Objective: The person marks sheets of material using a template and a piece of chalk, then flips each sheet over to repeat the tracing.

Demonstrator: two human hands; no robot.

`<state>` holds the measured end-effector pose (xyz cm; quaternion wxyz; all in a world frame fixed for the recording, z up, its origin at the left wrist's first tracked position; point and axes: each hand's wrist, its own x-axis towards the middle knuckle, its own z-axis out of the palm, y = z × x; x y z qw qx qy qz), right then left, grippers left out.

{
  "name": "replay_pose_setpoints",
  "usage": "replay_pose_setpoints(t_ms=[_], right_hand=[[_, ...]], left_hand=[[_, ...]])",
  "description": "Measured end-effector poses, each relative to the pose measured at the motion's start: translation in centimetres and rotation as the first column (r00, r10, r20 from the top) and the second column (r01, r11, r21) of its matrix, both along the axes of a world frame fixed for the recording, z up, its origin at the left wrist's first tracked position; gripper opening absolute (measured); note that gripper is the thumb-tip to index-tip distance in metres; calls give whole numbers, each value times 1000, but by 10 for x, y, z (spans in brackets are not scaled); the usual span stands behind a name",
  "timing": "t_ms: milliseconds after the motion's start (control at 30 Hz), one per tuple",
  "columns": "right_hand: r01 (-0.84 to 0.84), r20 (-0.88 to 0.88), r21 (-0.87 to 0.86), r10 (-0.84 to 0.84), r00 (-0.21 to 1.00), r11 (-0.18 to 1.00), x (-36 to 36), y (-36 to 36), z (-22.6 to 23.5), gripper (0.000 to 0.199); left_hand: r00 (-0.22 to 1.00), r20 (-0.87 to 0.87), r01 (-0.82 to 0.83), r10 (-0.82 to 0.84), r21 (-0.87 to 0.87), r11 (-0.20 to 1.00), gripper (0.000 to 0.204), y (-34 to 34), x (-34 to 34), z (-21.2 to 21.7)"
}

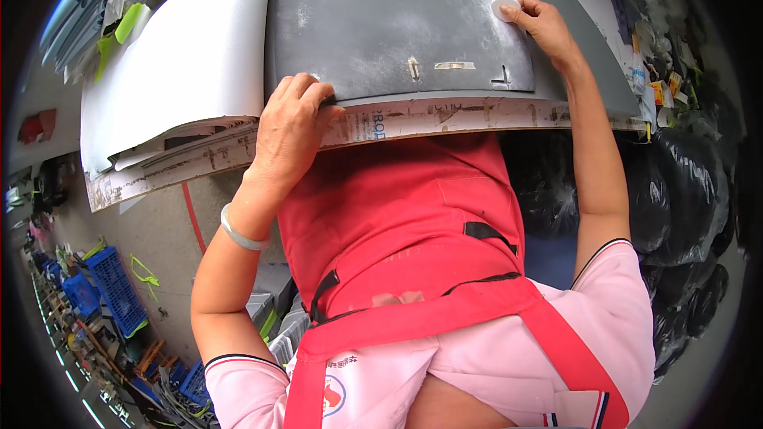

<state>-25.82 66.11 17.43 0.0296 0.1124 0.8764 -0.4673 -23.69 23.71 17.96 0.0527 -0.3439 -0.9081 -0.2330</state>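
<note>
A dark grey template sheet (389, 24) with small cut-out slots and white smudges lies flat on grey material (556, 63) on the worktable. At its near left corner, my left hand (292, 127) has its fingers curled down on the edge, the thumb toward the right; the fingertips are partly hidden. My right hand (548, 28) pinches a round white disc (505, 9), which looks like chalk, between thumb and fingers. The disc rests against the sheet near its right edge. Bits of tape (455, 66) are stuck by the slots close to the sheet's near edge.
A thick folded stack of white sheeting (187, 56) borders the template on the left. The worn table edge (445, 115) runs before my red apron. Black plastic bags (675, 191) crowd the right side; blue crates (118, 290) stand on the floor at lower left.
</note>
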Motion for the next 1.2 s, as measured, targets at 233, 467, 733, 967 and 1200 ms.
replay_pose_setpoints(t_ms=[233,467,733,967,1200], right_hand=[[-18,-32,52,19,999,998,4,-4,0,44],[-29,-48,44,31,998,999,7,-8,0,42],[-57,-20,79,59,998,995,10,-8,4,43],[-33,-52,49,35,998,998,8,-11,-4,42],[-10,-73,38,13,997,999,14,-16,-1,42]], left_hand=[[998,-60,15,-15,7,1000,20,-3,1,-1],[996,-92,6,-4,12,1000,20,-5,2,-4],[995,-96,-21,23,18,1000,21,-3,2,-5],[996,-94,-3,5,19,1000,21,-4,0,-4],[996,-90,5,-3,15,1000,20,-4,1,-5]])
